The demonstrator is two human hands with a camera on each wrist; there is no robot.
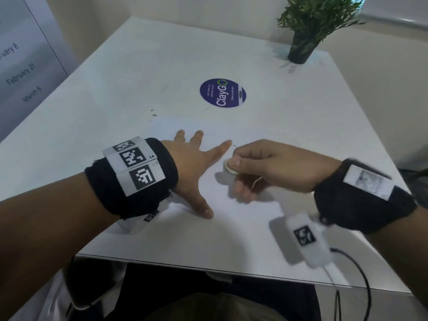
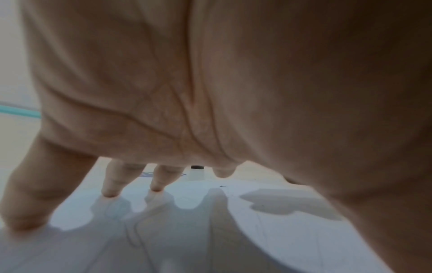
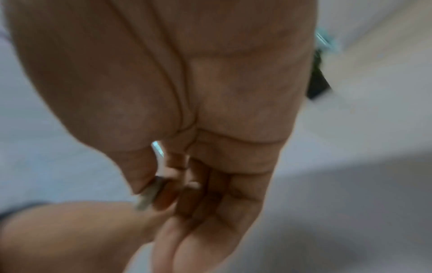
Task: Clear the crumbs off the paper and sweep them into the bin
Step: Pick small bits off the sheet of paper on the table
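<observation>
A white sheet of paper (image 1: 171, 128) lies on the white table (image 1: 115, 89). My left hand (image 1: 192, 163) presses flat on it with fingers spread; the left wrist view shows the fingertips (image 2: 112, 192) touching the paper (image 2: 233, 230). Just right of it my right hand (image 1: 254, 163) hovers over the sheet and pinches a small white oval piece (image 1: 229, 169) between thumb and forefinger. That piece (image 3: 149, 195) also shows in the right wrist view. A tiny dark crumb (image 1: 234, 146) lies by my left forefinger tip. No bin is in view.
A few green specks (image 1: 152, 112) lie on the table past the paper's far left corner. A round purple sticker (image 1: 222, 93) is beyond the paper and a potted plant (image 1: 305, 31) stands at the far right corner. The table's front edge (image 1: 208, 265) is close to me.
</observation>
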